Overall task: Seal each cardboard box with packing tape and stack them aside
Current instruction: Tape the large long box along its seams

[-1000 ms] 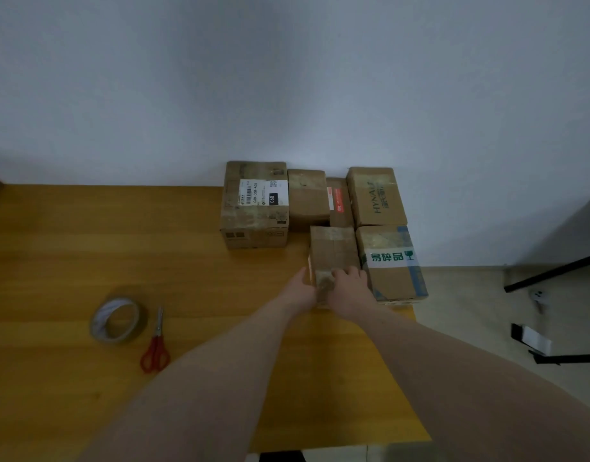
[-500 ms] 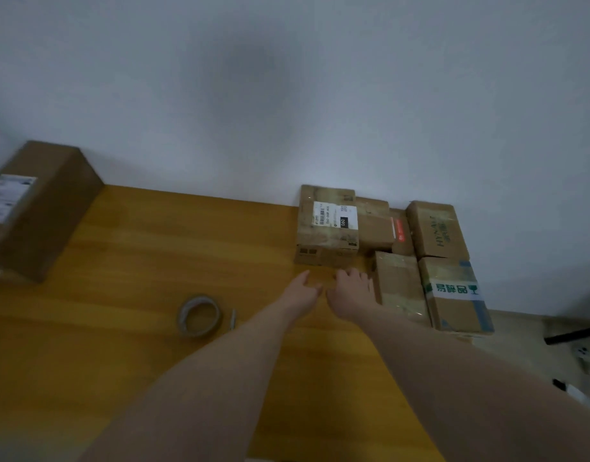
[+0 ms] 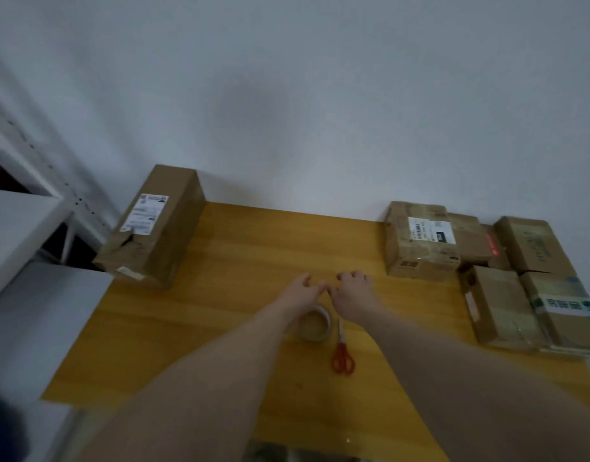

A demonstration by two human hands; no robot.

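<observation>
Head view: left hand [image 3: 302,293] and right hand [image 3: 352,291] out side by side over the yellow wooden table [image 3: 253,255], fingers loose, gripping nothing, fingertips nearly meeting. Just behind the wrists, round roll of clear packing tape [image 3: 315,323], partly hidden under the left forearm. Red-handled scissors [image 3: 342,353] right beside it. Long brown cardboard box with white label [image 3: 157,228] well off to the left; cluster of brown taped cardboard boxes [image 3: 487,271] off right, maybe six, kinda blurry.
</observation>
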